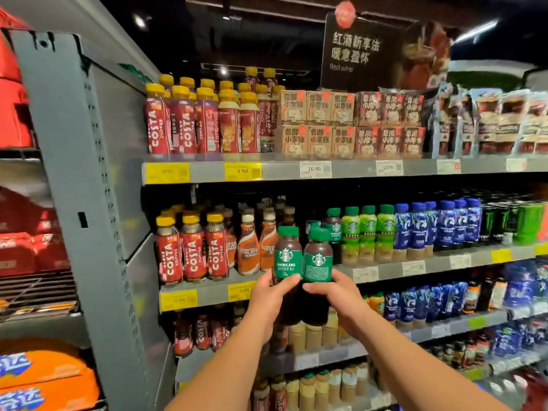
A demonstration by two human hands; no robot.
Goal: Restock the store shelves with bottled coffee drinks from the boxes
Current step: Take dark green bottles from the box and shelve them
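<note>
Green-capped Americano bottle (287, 256) sits clasped in the left hand (272, 295), its twin bottle (318, 262) in the right hand (335, 295), both raised before the middle shelf's front edge (367, 274), not yet placed; the gap beside the Nescafé bottles (252, 247) awaits, boxes unseen

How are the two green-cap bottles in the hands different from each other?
The left bottle, held by the left hand, shows its front with the word AMERICANO; the right bottle, held by the right hand, is turned so small print sits under its logo. The left bottle's cap sits a little higher than the right bottle's. Both are upright, side by side, with green caps, green labels and dark coffee.
</note>
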